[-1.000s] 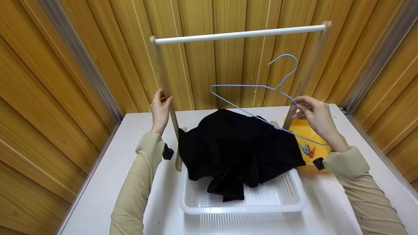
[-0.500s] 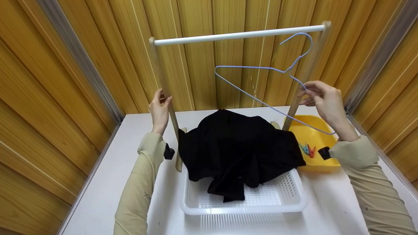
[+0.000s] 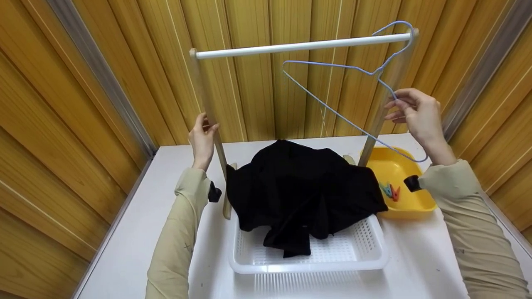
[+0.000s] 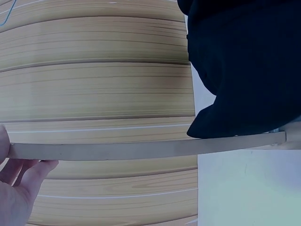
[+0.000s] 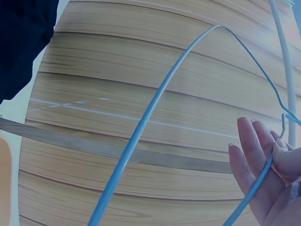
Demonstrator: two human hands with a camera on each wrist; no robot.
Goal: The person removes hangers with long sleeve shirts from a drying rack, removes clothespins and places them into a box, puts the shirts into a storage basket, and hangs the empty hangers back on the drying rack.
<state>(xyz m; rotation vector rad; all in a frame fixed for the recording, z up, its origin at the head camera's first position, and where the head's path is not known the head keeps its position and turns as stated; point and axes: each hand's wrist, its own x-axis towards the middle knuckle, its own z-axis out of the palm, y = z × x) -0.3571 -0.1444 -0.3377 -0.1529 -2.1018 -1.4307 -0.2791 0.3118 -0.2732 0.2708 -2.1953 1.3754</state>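
Observation:
My right hand (image 3: 422,118) pinches a blue wire clothes hanger (image 5: 143,122) at its right shoulder, between thumb and fingers. The hanger is tilted, its left corner higher than its right. Its hook overlaps the right end of the white rail (image 3: 303,46) of a small clothes rack in the head view. On the other side, my left hand (image 3: 203,143) grips the wooden left post (image 4: 117,149) of the rack, thumb in front. A black cloth garment (image 3: 299,187) lies heaped between the posts, over a white basket (image 3: 307,268).
A yellow basin (image 3: 409,207) with several clothespins (image 3: 395,193), red and teal among them, stands right of the basket. Everything rests on a white table (image 3: 120,220), with wood-patterned panels (image 3: 253,95) behind and at both sides.
My right hand has raised the hanger up and to the right, from above the garment until its hook reaches the rail. The left hand keeps its place on the post.

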